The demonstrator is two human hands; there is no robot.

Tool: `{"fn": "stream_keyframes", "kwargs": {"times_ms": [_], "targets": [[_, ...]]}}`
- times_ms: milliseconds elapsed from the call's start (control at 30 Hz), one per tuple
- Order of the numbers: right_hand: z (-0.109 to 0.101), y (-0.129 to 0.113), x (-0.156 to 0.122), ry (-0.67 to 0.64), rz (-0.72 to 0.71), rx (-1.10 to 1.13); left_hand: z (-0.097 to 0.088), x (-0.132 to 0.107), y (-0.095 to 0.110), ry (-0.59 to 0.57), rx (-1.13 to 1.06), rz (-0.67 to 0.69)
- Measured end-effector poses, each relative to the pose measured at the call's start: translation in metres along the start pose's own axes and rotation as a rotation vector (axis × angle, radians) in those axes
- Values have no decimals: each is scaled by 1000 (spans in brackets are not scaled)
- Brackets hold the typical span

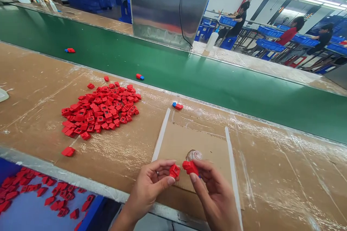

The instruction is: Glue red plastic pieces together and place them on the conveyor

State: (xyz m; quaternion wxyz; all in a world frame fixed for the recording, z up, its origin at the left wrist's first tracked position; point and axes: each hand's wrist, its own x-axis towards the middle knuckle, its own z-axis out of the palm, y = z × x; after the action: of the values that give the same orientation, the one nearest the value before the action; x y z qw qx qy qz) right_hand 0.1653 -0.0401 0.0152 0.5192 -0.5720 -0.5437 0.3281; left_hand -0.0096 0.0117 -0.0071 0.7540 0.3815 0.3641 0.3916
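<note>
My left hand (151,184) pinches a small red plastic cap (174,170) between thumb and fingers, its open side facing me. Just to its right, my right hand (213,191) is closed on another red piece (190,167) with a bit of blue showing beneath the fingers. The two pieces sit a few centimetres apart above a cardboard pad (189,140) on the workbench. A small round metal fixture (194,155) stands on the pad just beyond my fingers. A heap of red caps (100,110) lies on the bench to the left.
A green conveyor belt (217,83) runs behind the bench and carries red-and-blue assembled pieces (140,76), with one more (178,106) at the bench edge. A blue bin (32,202) with red caps sits at lower left. A steel panel (168,7) rises behind the belt. People sit at tables far right.
</note>
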Motion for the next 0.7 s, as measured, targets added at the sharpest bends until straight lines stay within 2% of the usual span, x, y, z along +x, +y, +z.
{"fn": "stream_keyframes", "kwargs": {"times_ms": [167, 467, 700], "targets": [[18, 3, -6, 51, 124, 139, 0, -1, 2, 37, 46, -7], [20, 2, -7, 79, 128, 122, 2, -2, 2, 32, 31, -14], [20, 1, -8, 49, 100, 103, 0, -2, -1, 23, 14, -8]]}}
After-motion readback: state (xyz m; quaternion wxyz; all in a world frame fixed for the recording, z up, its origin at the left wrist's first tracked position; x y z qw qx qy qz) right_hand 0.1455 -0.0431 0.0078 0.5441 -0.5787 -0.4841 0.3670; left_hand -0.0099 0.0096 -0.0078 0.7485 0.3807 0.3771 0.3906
